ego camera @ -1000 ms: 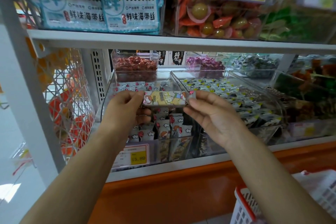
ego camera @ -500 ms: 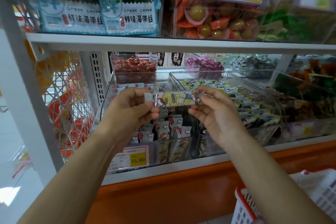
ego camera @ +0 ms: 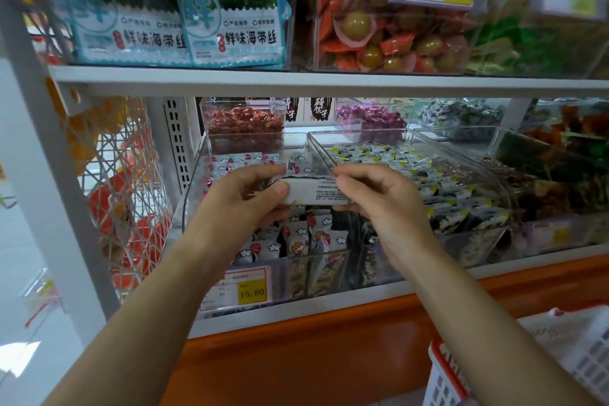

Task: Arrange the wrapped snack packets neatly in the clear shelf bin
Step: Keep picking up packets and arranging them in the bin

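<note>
Red-rimmed basket (ego camera: 441, 369) sits low at the person's right. Above it, left hand (ego camera: 244, 204) and right hand (ego camera: 382, 204) each pinch one end of a snack packet (ego camera: 313, 189), text side facing us, held level just over the clear bin (ego camera: 192, 181). I'd flip it picture-side out, stand it upright beside the front-row packets (ego camera: 306, 234) and keep edges lined up. More lie flat further back.

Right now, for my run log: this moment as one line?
snack packet: text side showing, over clear bin | left hand: pinches one end | right hand: pinches other end | placed: not yet
</note>
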`<state>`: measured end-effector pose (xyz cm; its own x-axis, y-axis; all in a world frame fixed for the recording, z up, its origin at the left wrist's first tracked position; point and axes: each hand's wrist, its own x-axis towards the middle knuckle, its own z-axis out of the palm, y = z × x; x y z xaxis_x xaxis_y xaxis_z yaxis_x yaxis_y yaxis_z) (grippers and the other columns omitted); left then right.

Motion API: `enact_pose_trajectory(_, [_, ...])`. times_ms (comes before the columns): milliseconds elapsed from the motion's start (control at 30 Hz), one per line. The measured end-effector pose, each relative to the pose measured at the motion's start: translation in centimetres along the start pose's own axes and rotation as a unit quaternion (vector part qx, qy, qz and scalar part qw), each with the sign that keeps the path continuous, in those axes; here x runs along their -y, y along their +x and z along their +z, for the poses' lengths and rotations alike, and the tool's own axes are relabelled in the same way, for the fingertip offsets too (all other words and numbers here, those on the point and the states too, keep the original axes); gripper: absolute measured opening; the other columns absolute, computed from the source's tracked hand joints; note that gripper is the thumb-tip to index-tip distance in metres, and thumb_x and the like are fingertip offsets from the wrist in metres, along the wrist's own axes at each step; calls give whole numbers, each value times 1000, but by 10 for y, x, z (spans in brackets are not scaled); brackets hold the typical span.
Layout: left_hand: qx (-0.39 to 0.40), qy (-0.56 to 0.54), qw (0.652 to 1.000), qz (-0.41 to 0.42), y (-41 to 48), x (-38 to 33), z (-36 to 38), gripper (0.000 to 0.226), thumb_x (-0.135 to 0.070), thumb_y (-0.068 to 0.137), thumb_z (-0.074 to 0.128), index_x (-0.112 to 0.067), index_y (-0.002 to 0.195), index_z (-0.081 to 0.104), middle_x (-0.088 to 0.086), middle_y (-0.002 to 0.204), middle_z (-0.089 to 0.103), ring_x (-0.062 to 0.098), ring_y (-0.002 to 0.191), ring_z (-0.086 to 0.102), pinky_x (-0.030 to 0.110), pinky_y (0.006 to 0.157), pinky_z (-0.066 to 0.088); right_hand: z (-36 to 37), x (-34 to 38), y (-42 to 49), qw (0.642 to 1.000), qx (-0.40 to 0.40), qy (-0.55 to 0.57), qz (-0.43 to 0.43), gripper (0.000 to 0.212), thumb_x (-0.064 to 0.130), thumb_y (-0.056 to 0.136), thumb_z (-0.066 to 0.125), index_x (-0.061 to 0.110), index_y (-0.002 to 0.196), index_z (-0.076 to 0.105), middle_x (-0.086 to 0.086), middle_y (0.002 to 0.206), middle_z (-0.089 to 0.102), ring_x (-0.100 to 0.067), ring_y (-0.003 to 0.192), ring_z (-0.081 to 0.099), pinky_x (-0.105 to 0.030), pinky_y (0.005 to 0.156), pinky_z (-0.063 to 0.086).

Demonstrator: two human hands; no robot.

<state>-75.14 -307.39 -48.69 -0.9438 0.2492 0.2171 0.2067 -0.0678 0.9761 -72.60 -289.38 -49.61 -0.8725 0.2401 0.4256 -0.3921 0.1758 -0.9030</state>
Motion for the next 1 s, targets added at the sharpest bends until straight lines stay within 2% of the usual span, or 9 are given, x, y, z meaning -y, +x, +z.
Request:
enact_pose_trajectory(100, [14,10,1000,4,-2,-2,-1,22,-13,86,59,-19,107,64,2,102,67,11,84,70,18,73,55,-1,1,0,1000,-16,0,3,13,15,81,70,27,79,75,6,82,72,-15,84,68,-41,82,55])
enact_pose_trajectory(200, [35,50,998,7,-3,-4,0,23,-12,84,61,-20,105,64,2,99,66,14,85,69,20,73,56,-1,0,1,999,-38,-3,10,16,17,81,69,24,66,72,-2,74,70,-22,78,66,-46,79,56])
enact_pose_trajectory(400, [30,65,997,-8,-4,-4,7,12,-16,83,65,-6,89,61,14,93,65,16,74,69,23,62,57,0,0,0,996,-40,-72,-32,17,18,84,66,20,67,69,6,65,65,-7,65,60,-25,64,50])
enact_pose_trajectory(600, [-25,44,999,-14,0,-2,7,23,-14,86,62,8,80,56,3,75,63,9,60,67,20,53,54,3,0,-2,994,6,-79,-73,19,16,86,65,26,71,69,17,66,67,3,65,61,-11,59,47])
enact_pose_trajectory(667, [-45,50,998,-6,1,0,6,23,-15,86,62,4,75,58,5,77,62,9,60,66,21,53,54,3,0,-2,995,10,-65,-78,19,17,86,65,31,74,69,20,70,68,4,69,62,-10,61,48])
enact_pose_trajectory(733, [-66,32,997,-9,3,2,6,24,-15,87,60,3,72,58,5,81,61,11,63,67,22,54,55,1,1,-2,996,51,-42,-67,16,21,85,66,36,88,69,22,85,70,4,84,63,-13,71,50])
enact_pose_trajectory(833, [-95,-26,994,-41,8,5,7,29,-19,90,59,10,84,58,10,87,62,16,69,68,22,54,55,-5,1,0,985,119,-100,-72,35,25,81,71,46,107,61,23,114,63,3,108,57,-18,91,47])
enact_pose_trajectory(933, [-87,-46,994,-45,10,7,10,26,-29,93,52,-5,91,61,8,84,66,14,69,69,23,55,55,-6,1,1,992,56,-84,-81,25,22,81,69,40,98,62,11,91,67,0,77,64,-15,67,53])
enact_pose_trajectory(1000, [-92,78,993,2,11,12,14,19,-31,94,50,-15,97,59,1,88,66,10,74,66,23,57,54,-7,0,3,997,-36,-37,-59,12,22,83,67,30,90,63,5,77,63,-2,63,63,-18,55,53])
